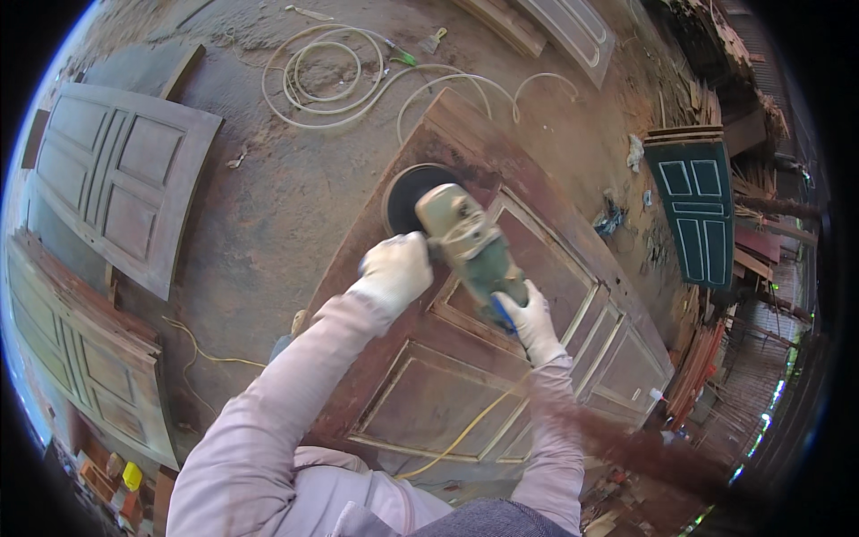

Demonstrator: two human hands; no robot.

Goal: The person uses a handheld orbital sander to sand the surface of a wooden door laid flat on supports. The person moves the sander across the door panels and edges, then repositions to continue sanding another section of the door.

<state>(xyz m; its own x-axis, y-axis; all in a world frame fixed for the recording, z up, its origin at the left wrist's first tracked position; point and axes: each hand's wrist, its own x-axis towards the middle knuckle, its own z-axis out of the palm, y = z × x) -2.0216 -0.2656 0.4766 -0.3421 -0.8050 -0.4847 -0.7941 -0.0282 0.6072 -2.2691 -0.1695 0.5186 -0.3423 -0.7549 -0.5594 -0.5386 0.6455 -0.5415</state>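
Note:
Across the middle lies a reddish-brown panelled wooden door [438, 394]. Over its far left edge, I hold an angle grinder [483, 255] with a dusty green body and a wide round dark disc [404, 204]. My left hand [396, 273], in a white glove, is closed around the side handle near the disc. The gloved right hand [531, 324] grips the rear of the body, by a blue part. The disc lies flat over the door's edge; whether it touches the wood, I cannot tell. A yellow cord [465, 434] runs back from the grinder's rear toward me.
A coiled pale hose [327, 80] and a scraper [436, 39] lie on the dusty floor beyond the door. More panelled doors [134, 170] rest at the left. A dark green door [693, 210] leans against stacked lumber at the right. A blurred brown shape [644, 447] crosses the lower right.

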